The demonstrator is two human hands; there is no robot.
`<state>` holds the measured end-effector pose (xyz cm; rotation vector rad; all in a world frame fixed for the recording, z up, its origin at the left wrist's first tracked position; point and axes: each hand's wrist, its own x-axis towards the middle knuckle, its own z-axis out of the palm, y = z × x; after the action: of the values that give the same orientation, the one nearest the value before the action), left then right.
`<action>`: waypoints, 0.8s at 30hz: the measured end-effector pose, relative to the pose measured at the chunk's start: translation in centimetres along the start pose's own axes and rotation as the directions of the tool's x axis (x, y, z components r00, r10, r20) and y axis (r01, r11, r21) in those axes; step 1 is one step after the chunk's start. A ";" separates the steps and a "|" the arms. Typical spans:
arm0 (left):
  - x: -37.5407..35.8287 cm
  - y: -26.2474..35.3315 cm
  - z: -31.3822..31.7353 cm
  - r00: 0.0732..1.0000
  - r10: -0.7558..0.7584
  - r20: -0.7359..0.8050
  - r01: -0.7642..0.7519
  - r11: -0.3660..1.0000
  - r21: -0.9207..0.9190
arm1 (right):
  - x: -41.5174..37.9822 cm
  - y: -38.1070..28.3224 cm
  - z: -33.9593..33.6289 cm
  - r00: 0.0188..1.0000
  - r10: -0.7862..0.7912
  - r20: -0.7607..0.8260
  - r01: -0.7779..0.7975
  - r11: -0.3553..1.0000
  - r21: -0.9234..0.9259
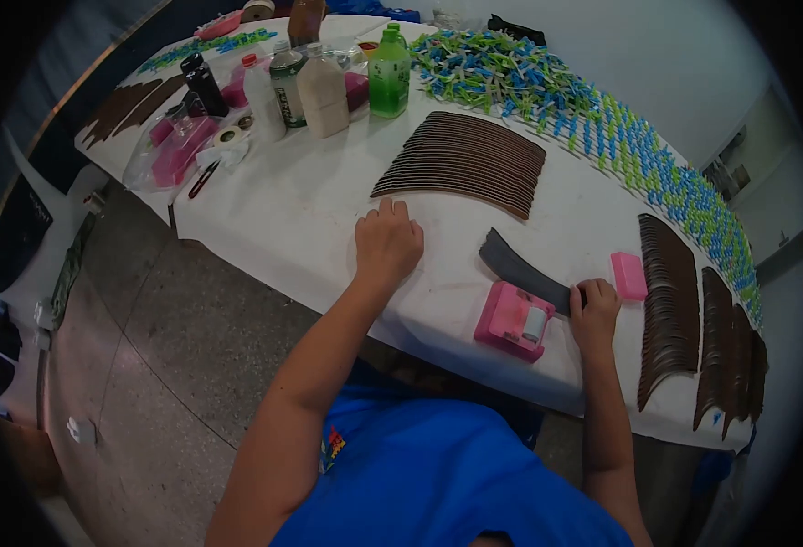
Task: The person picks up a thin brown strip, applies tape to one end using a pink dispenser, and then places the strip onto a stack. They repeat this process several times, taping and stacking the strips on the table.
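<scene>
My right hand grips the near end of a dark grey curved strip, which lies slanting on the white table. Just left of that hand stands a pink holder with a whitish roller, close beside the strip. My left hand rests on the table with its fingers curled, and what is under them is hidden. Beyond its fingertips lies an overlapping row of brown curved strips. A pink sponge-like block sits to the right of my right hand.
More brown strips lie in rows at the right edge. Blue, green and white twisted pieces cover the back. Several bottles, including a green jug, stand at the back left, near a tape roll and a red-handled tool.
</scene>
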<state>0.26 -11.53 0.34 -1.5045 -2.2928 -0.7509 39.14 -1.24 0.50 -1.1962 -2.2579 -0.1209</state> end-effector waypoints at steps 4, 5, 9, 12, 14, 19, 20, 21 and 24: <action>0.0 -0.2 0.2 0.999 0.043 -0.028 -0.043 0.999 -0.027 | -0.1 -0.1 0.1 1.000 -0.011 -0.017 0.011 1.000 -0.011; 0.1 -0.3 0.3 0.998 0.050 -0.049 -0.051 0.998 -0.026 | -0.1 -0.2 0.1 1.000 -0.016 -0.014 0.016 1.000 -0.014; 0.2 -0.3 0.3 0.996 0.060 -0.071 -0.062 0.997 -0.036 | 0.0 -0.3 0.1 0.999 -0.032 -0.027 0.031 0.998 -0.061; 0.1 -0.3 -0.1 0.998 0.051 -0.039 -0.053 0.998 -0.044 | 0.0 -0.2 0.2 0.999 -0.032 -0.020 0.031 0.998 -0.062; 0.1 -0.4 0.2 0.996 0.063 -0.061 -0.066 0.997 -0.036 | 0.0 -0.1 0.4 0.998 -0.054 -0.041 0.052 0.997 -0.063; 0.2 -0.5 0.2 0.996 0.073 -0.058 -0.075 0.997 -0.033 | 0.0 -0.1 0.5 0.996 -0.062 -0.058 0.059 0.997 -0.055; 0.2 -0.6 0.2 0.995 0.076 -0.070 -0.079 0.996 -0.044 | 0.0 -0.1 0.5 0.996 -0.064 -0.054 0.062 0.997 -0.052; 0.1 -0.6 0.1 0.994 0.078 -0.082 -0.082 0.995 -0.055 | -0.1 -0.1 0.5 0.997 -0.060 -0.056 0.057 0.997 -0.051; 0.0 -0.7 0.0 0.991 0.079 -0.111 -0.089 0.992 -0.087 | -0.1 -0.2 0.6 0.996 -0.059 -0.062 0.056 0.997 -0.051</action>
<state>-0.35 -11.72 0.14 -1.5505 -2.1292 -0.9020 38.79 -1.23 0.04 -1.1363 -2.2462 -0.2355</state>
